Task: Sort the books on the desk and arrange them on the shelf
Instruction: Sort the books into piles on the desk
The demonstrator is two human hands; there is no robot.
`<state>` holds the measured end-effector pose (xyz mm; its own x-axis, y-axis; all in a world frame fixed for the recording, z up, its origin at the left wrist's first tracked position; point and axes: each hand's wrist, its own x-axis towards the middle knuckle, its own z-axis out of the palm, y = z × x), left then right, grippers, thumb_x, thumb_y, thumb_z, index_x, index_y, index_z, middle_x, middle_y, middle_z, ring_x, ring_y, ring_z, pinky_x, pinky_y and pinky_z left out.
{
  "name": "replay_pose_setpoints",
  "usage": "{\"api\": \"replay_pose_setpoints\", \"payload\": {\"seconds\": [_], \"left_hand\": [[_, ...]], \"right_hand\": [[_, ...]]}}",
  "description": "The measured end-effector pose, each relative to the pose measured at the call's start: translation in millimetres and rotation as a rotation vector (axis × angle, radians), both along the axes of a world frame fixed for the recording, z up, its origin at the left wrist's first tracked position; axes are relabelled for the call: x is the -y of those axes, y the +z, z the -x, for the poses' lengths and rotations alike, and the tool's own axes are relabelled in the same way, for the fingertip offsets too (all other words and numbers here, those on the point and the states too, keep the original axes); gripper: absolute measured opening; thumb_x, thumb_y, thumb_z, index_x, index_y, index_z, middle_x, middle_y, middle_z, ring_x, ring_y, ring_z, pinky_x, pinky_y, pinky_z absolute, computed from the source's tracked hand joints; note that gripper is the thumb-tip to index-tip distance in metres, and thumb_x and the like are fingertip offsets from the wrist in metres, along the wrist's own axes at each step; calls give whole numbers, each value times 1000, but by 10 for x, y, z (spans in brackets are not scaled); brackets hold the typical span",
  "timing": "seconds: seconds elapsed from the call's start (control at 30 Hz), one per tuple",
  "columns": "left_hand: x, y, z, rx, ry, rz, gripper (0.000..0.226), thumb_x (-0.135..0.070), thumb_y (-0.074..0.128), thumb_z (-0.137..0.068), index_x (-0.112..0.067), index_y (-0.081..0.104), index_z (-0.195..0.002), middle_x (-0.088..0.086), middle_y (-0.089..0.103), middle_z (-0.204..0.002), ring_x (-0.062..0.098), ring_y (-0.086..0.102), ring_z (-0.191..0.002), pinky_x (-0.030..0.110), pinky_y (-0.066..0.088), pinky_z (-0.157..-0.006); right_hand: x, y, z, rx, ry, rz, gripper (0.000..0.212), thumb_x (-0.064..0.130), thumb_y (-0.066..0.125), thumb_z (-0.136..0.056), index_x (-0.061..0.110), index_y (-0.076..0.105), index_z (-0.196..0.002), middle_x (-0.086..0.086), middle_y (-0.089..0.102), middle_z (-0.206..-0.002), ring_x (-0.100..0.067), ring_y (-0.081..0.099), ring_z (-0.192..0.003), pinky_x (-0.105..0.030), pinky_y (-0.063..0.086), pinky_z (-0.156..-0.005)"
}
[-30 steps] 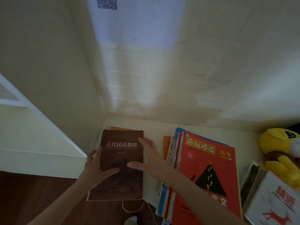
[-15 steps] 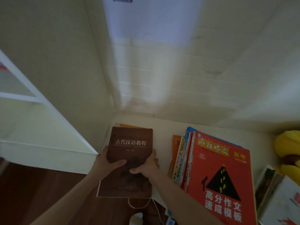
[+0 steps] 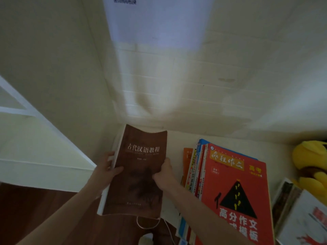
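Note:
A thick brown book [image 3: 141,156] with white Chinese title is lifted and tilted over the desk's left end. My left hand [image 3: 106,171] grips its left page edge, thumb on the cover. My right hand [image 3: 163,171] grips its right edge, thumb on the cover. To the right, a stack of books [image 3: 233,188] topped by a red one lies on the white desk [image 3: 177,142]. The white shelf [image 3: 26,110] stands at the left.
A yellow plush toy [image 3: 311,160] sits at the desk's right end, with more books [image 3: 300,214] in front of it. A white cable [image 3: 150,225] hangs below the desk over the dark wood floor [image 3: 35,206]. Walls close in behind the desk.
Both hands closed on the brown book's edges and raised it off the orange book beneath; its cover now bends and tilts, and the orange book is hidden.

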<state>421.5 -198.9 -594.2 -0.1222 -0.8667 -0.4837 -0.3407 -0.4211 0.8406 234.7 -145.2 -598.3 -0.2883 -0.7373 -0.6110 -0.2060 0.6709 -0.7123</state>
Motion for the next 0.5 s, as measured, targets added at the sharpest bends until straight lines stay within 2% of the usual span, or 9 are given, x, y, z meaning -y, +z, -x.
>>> {"api": "replay_pose_setpoints", "payload": {"seconds": [0.1,0.17,0.27,0.33,0.4,0.43,0.5], "left_hand": [[108,339,23,-88,-7,67,53,1,72,-78,-17,50,-123,11,65,-109,27,63,-96,34,50,-77],[108,615,123,-127,-50,98,54,-2,78,-73,-24,52,-115,3,66,-105,23,63,-96,32,51,-75],[30,996,337,-172,-102,110,65,-26,86,-50,-33,54,-107,-1,67,-104,18,65,-93,34,53,-77],[-68,1168,517,-217,-151,99,77,-36,83,-42,-27,55,-113,1,68,-107,20,66,-95,38,55,-80],[-190,1268,720,-244,-207,64,81,-26,87,-49,-17,52,-122,4,68,-109,22,67,-97,40,55,-82],[-257,1280,824,-258,-229,41,81,-19,89,-53,-14,51,-124,4,68,-109,22,67,-98,41,55,-84],[-415,1254,1040,-264,-289,12,66,-15,84,-67,-16,51,-124,2,69,-110,19,67,-98,42,55,-88]], "right_hand": [[-32,467,261,50,53,151,58,-1,62,-84,15,40,-135,-7,51,-130,-23,53,-118,-38,48,-99],[-93,788,462,104,82,238,59,-2,67,-83,17,44,-134,0,56,-126,-18,55,-116,-33,49,-96],[-271,1123,812,90,96,339,62,-5,70,-81,19,47,-134,4,59,-122,-10,59,-108,-19,52,-82],[-465,1214,1069,43,57,399,67,-5,72,-79,23,48,-135,7,61,-121,-8,59,-110,-25,52,-87],[-709,1286,1295,42,-1,413,70,2,78,-75,29,50,-133,9,64,-120,-7,60,-110,-30,52,-89],[-841,1311,1397,69,-26,423,73,11,83,-69,29,51,-132,9,66,-117,-6,63,-106,-27,54,-85],[-1117,1301,1604,120,-72,427,90,34,94,-49,24,54,-129,3,71,-113,-7,67,-101,-21,55,-75]]}}
